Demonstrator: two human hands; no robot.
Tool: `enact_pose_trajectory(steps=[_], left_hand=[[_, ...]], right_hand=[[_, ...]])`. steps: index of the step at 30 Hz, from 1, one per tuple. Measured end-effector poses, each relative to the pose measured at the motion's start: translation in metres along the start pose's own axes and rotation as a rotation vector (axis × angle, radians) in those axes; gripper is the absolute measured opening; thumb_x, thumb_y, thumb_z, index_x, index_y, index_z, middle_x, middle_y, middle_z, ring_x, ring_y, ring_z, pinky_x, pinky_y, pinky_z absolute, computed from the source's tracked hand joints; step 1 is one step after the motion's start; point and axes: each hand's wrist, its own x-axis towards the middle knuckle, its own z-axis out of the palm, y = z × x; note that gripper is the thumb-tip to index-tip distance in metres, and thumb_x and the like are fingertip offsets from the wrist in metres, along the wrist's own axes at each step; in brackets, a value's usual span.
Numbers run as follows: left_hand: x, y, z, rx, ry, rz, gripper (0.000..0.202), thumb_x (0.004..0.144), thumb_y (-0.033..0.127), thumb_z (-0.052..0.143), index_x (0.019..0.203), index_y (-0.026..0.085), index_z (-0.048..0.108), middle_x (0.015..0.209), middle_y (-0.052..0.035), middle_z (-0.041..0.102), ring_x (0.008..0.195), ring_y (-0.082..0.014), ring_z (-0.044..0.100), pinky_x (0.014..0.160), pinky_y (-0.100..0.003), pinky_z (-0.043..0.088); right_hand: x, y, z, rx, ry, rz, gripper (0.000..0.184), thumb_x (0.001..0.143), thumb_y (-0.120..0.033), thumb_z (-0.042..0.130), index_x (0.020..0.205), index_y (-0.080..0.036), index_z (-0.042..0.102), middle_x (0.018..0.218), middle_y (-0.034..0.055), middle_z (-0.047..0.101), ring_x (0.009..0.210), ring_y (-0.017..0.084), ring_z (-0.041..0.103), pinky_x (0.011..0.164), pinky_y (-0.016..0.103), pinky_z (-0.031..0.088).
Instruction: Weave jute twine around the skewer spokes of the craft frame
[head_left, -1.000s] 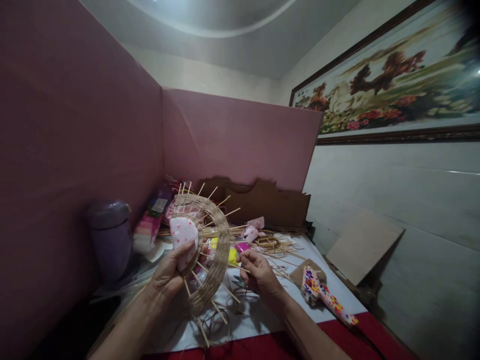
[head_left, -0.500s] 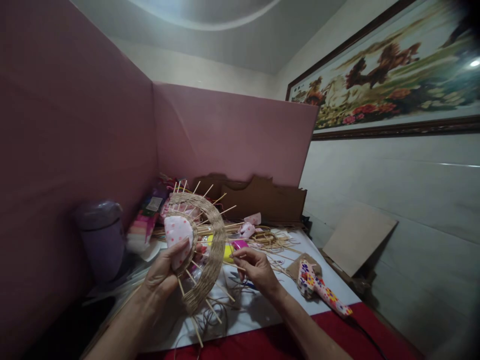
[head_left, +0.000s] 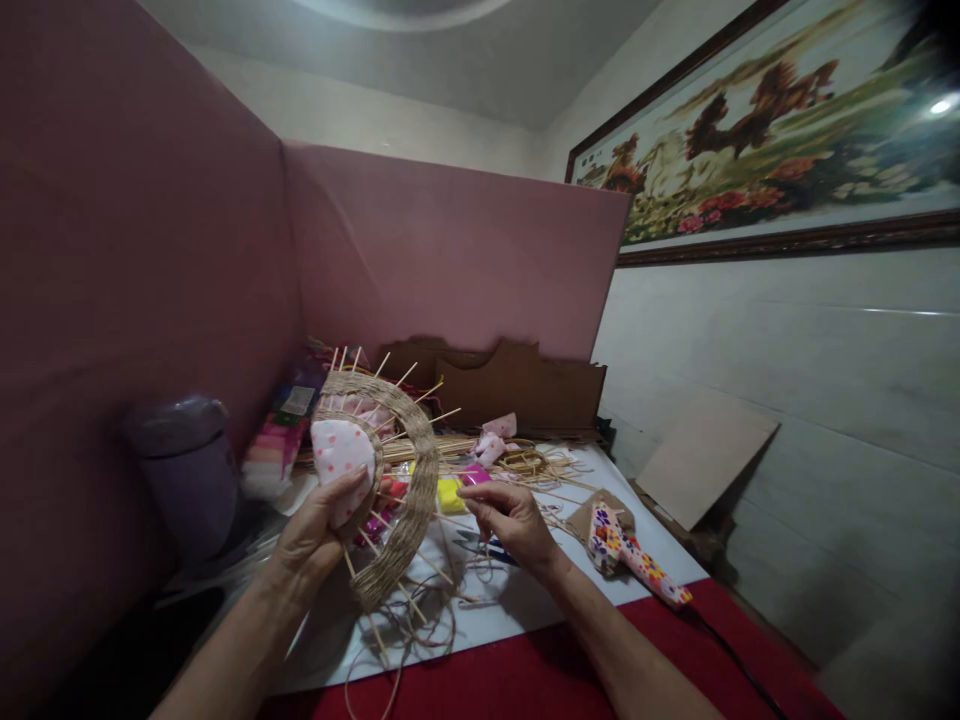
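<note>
My left hand (head_left: 311,540) grips a half-woven jute piece (head_left: 409,470): a curved band of twine wound over thin wooden sticks that fan out from a pink dotted fabric centre (head_left: 341,455). My thumb presses on that fabric. My right hand (head_left: 510,520) is closed in a pinch at one of the sticks or a strand beside the band's right edge; which one I cannot make out. Loose jute twine (head_left: 409,640) trails from the piece onto the white sheet (head_left: 525,610) below.
A flower-patterned glue gun (head_left: 626,555) lies on the white sheet at the right, its cord running over the red cloth (head_left: 525,680). Behind are loose sticks (head_left: 525,465), cardboard pieces (head_left: 517,385), a purple lidded cup (head_left: 184,470) and pink partition boards (head_left: 450,250).
The view has drifted right and up, so both hands and the woven piece sit lower left in frame. My right hand has shifted slightly along the band's edge.
</note>
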Motion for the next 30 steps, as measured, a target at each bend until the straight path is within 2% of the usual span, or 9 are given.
enact_pose_trajectory(steps=[3,11,17,22,26,30], left_hand=[[0.002,0.000,-0.001,0.037,-0.025,0.086,0.016,0.076,-0.001,0.052,0.082,0.010,0.060,0.063,-0.0052,0.070,0.053,-0.0173,0.067,0.052,-0.027,0.059],[0.000,-0.002,0.000,0.044,-0.096,0.018,0.020,0.079,0.002,0.048,0.092,0.008,0.061,0.060,-0.0065,0.068,0.051,-0.0189,0.067,0.050,-0.027,0.058],[-0.003,-0.002,0.002,0.054,-0.127,0.032,0.019,0.079,0.001,0.047,0.091,0.008,0.061,0.062,-0.0074,0.069,0.053,-0.0198,0.067,0.050,-0.030,0.058],[-0.001,-0.004,0.000,0.036,-0.100,-0.012,0.020,0.078,0.002,0.048,0.092,0.008,0.061,0.065,-0.0090,0.070,0.056,-0.0207,0.068,0.053,-0.030,0.058],[0.000,-0.005,-0.001,0.026,-0.100,-0.021,0.019,0.078,0.002,0.049,0.092,0.009,0.061,0.063,-0.0088,0.070,0.058,-0.0213,0.069,0.053,-0.030,0.058],[-0.005,-0.004,0.002,0.036,-0.109,-0.093,0.013,0.079,0.006,0.051,0.088,0.009,0.061,0.063,-0.0096,0.070,0.051,-0.0203,0.067,0.048,-0.028,0.057]], right_hand=[[0.001,-0.001,0.000,-0.024,-0.005,0.010,0.022,0.074,-0.032,0.063,0.087,-0.016,0.070,0.045,-0.0039,0.050,0.037,0.007,0.043,0.039,0.020,0.032],[0.000,0.002,0.002,0.009,-0.016,0.105,0.022,0.070,-0.032,0.065,0.082,-0.015,0.072,0.039,-0.0056,0.046,0.035,0.006,0.039,0.037,0.019,0.030],[0.001,0.004,0.002,0.057,-0.050,0.126,0.021,0.068,-0.029,0.066,0.083,-0.016,0.073,0.051,-0.0021,0.058,0.035,0.004,0.040,0.037,0.018,0.033],[0.001,0.002,0.003,0.063,-0.080,0.141,0.019,0.067,-0.029,0.067,0.082,-0.018,0.074,0.063,0.0015,0.065,0.038,0.005,0.043,0.036,0.018,0.035],[0.000,0.004,0.003,0.073,-0.083,0.131,0.019,0.068,-0.028,0.067,0.083,-0.019,0.074,0.057,0.0003,0.062,0.037,0.005,0.043,0.036,0.018,0.034],[-0.001,0.010,0.005,0.095,-0.056,0.137,0.018,0.068,-0.025,0.066,0.084,-0.018,0.074,0.046,-0.0026,0.055,0.035,0.005,0.041,0.037,0.018,0.033]])
